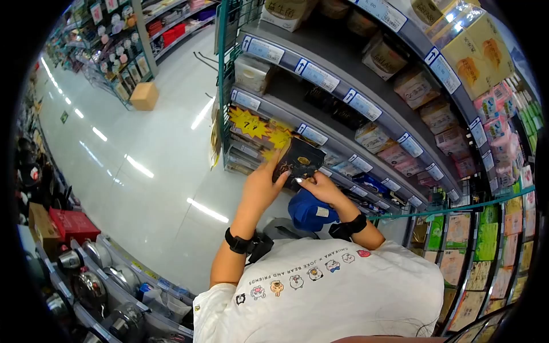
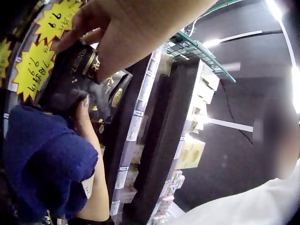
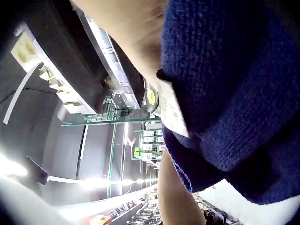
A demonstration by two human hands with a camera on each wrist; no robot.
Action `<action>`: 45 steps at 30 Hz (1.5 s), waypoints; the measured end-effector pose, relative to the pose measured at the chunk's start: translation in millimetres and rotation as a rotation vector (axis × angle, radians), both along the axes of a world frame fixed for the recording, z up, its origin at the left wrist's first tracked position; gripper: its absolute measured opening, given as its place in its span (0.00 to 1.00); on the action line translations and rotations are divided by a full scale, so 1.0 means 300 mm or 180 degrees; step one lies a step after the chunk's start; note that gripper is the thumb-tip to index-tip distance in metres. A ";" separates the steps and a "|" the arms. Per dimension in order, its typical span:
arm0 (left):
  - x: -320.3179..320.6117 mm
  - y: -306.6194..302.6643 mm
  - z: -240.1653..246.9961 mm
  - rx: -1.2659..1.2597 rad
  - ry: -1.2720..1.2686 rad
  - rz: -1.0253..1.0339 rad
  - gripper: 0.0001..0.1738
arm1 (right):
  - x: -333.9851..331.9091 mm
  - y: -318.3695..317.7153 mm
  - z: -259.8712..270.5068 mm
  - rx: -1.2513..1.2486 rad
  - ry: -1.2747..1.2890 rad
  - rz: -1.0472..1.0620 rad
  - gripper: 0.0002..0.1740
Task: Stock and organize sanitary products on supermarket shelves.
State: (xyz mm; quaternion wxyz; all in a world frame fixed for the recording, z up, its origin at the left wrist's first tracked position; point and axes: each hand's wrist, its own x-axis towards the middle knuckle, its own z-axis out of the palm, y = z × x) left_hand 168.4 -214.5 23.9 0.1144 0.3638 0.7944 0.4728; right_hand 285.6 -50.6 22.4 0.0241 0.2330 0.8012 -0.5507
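Observation:
Both hands hold a black pack (image 1: pixel 302 155) with gold print and a gold oval badge, in front of the shelf. My left hand (image 1: pixel 265 184) grips its near left side, thumb on the face toward me. From the right, my right hand (image 1: pixel 321 187) pinches the lower edge with the thumb on top. In the left wrist view, the pack (image 2: pixel 70 77) lies between the left hand (image 2: pixel 96 28) above and the right thumb below. A blue knitted item (image 1: pixel 309 210) with a white tag (image 3: pixel 172 108) hangs by the right forearm and fills much of the right wrist view.
Shelves (image 1: pixel 320 74) with price labels and boxed packs rise ahead and to the right. Yellow starburst price signs (image 1: pixel 249 123) hang at the shelf end. A cardboard box (image 1: pixel 144 96) stands on the aisle floor (image 1: pixel 166 166). Pots and pans (image 1: pixel 91 286) fill a shelf at the lower left.

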 end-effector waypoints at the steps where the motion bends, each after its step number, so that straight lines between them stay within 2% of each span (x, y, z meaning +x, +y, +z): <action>1: -0.011 0.007 0.000 -0.0100 -0.0031 -0.0030 0.34 | -0.005 0.009 -0.009 0.0015 -0.0031 -0.0025 0.13; 3: -0.030 0.030 -0.003 -0.0042 -0.0034 -0.0051 0.34 | -0.014 0.039 -0.042 0.0024 -0.0104 -0.0077 0.14; 7: -0.072 0.086 0.032 0.0208 -0.0063 -0.0140 0.34 | -0.051 0.083 -0.015 0.0758 0.0132 -0.0183 0.16; 10: -0.112 0.164 0.052 0.0518 0.0250 -0.0102 0.33 | -0.087 0.127 0.024 0.0779 0.0764 -0.0277 0.16; 13: -0.156 0.245 0.109 0.0150 0.0099 -0.0328 0.32 | -0.111 0.201 0.120 0.1074 0.0401 -0.0255 0.16; 14: -0.173 0.289 0.078 0.0099 0.0531 -0.0287 0.33 | -0.109 0.260 0.096 0.1208 0.0374 -0.0202 0.16; 18: -0.244 0.430 0.139 -0.0207 0.1015 -0.0572 0.32 | -0.150 0.387 0.205 0.1157 -0.0111 -0.0173 0.18; 21: -0.323 0.519 0.133 -0.0107 0.1235 -0.0663 0.29 | -0.186 0.459 0.154 0.1176 -0.0228 -0.0416 0.20; 22: -0.339 0.539 0.138 -0.0045 0.1178 -0.0622 0.24 | -0.201 0.463 0.122 0.1596 0.0521 -0.0478 0.21; 25: -0.382 0.571 0.129 0.0037 0.0974 -0.0769 0.21 | -0.240 0.480 0.135 0.1751 0.0462 -0.0621 0.21; 26: -0.380 0.583 0.138 -0.0055 0.0743 -0.0695 0.19 | -0.256 0.476 0.137 0.1668 0.0122 -0.0759 0.20; 28: -0.412 0.610 0.074 -0.0208 0.0822 -0.0722 0.19 | -0.269 0.480 0.117 0.2100 0.0000 -0.0770 0.18; 30: -0.431 0.633 0.033 -0.0341 0.0934 -0.0651 0.20 | -0.284 0.494 0.118 0.2331 0.0167 -0.0721 0.16; 33: -0.440 0.658 -0.005 -0.0209 0.1288 -0.0590 0.20 | -0.314 0.493 0.073 0.2452 -0.0017 -0.0798 0.15; 34: -0.437 0.659 -0.001 -0.0463 0.1188 -0.0634 0.22 | -0.322 0.489 0.071 0.2516 0.0095 -0.0842 0.14; 35: -0.436 0.658 0.009 -0.0463 0.1072 -0.0729 0.22 | -0.330 0.477 0.081 0.2452 0.0014 -0.1039 0.12; 37: -0.436 0.644 0.033 -0.0471 0.0842 -0.0894 0.24 | -0.326 0.446 0.104 0.2476 0.0455 -0.1396 0.11; 39: -0.441 0.623 0.051 -0.0412 0.0891 -0.1039 0.26 | -0.315 0.419 0.079 0.2903 0.0692 -0.1606 0.14; 41: -0.440 0.584 0.097 -0.0323 0.0959 -0.1116 0.28 | -0.291 0.392 0.091 0.2713 0.0476 -0.1554 0.17; 42: -0.452 0.564 0.092 -0.0195 0.1134 -0.1225 0.32 | -0.283 0.360 0.124 0.2566 0.0323 -0.1705 0.17; 43: -0.453 0.541 0.089 -0.0033 0.1150 -0.1111 0.33 | -0.271 0.350 0.108 0.2773 0.0355 -0.1816 0.17; 45: -0.443 0.482 0.086 0.0282 0.1166 -0.0899 0.36 | -0.224 0.321 0.111 0.2377 0.0250 -0.1927 0.17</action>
